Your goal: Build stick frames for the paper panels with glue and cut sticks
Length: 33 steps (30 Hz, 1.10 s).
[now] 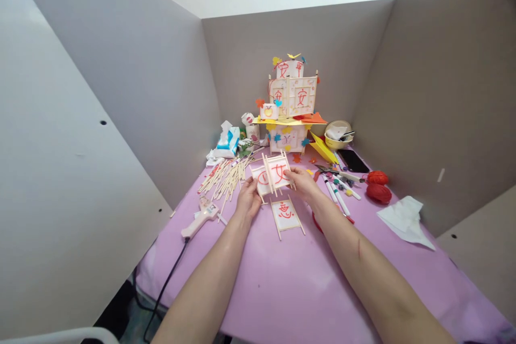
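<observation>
Between my hands are white paper panels framed with thin wooden sticks [278, 172], marked with red brush-like characters and joined or held at an angle. My left hand [249, 199] grips the left edge of these panels. On the right edge, my right hand [302, 183] pinches the frame near its character. Just below, a separate stick-framed panel [285, 216] with a red character lies flat on the purple tablecloth [266, 269]. Behind stands a tiered paper-and-stick lantern [298, 97] with red characters and colourful cutouts.
A glue gun [201, 219] with a black cord and a pile of wooden sticks [228, 177] lie left. Tissues [228, 140] sit behind them. At right are markers [341, 199], scissors [342, 173], red yarn balls [378, 192], a phone [353, 161] and crumpled tissue [405, 220]. Grey partitions [290, 37] surround the table.
</observation>
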{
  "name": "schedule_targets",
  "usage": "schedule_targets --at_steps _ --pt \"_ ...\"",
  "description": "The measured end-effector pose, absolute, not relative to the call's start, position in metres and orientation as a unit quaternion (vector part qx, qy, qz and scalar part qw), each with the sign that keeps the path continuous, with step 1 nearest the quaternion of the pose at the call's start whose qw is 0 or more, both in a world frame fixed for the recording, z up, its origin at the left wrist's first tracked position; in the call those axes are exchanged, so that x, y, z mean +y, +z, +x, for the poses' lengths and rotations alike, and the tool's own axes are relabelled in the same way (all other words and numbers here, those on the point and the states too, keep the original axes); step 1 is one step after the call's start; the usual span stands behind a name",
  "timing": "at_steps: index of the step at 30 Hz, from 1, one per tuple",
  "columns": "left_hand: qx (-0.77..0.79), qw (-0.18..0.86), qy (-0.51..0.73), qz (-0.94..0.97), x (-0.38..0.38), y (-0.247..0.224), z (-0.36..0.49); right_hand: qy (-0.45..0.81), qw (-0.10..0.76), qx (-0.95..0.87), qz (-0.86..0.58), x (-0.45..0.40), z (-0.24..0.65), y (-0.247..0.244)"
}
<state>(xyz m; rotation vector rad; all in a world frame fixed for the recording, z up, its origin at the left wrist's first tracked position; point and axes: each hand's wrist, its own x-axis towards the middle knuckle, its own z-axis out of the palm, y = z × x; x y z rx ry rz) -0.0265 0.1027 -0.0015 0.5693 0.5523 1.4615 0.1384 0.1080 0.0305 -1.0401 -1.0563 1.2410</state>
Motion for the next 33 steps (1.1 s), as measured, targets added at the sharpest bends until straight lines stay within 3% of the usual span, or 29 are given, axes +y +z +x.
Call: schedule_targets --at_steps 9,17,28,33 --pt "0.266 0.652 0.662 0.259 0.096 0.001 -0.016 0.473 0.595 -0.447 -0.471 0.115 0.119 0.006" --pt "0.257 0.640 0.688 0.225 0.105 -0.002 -0.027 0.433 0.637 -0.401 -0.496 0.133 0.175 0.014" --pt "0.242 0.652 0.676 0.244 0.102 0.002 -0.027 0.289 0.590 -0.476 -0.585 0.127 0.184 0.019" --pt "0.231 0.657 0.660 0.280 0.095 0.008 -0.023 0.368 0.506 -0.590 -0.510 0.097 0.162 0.039"
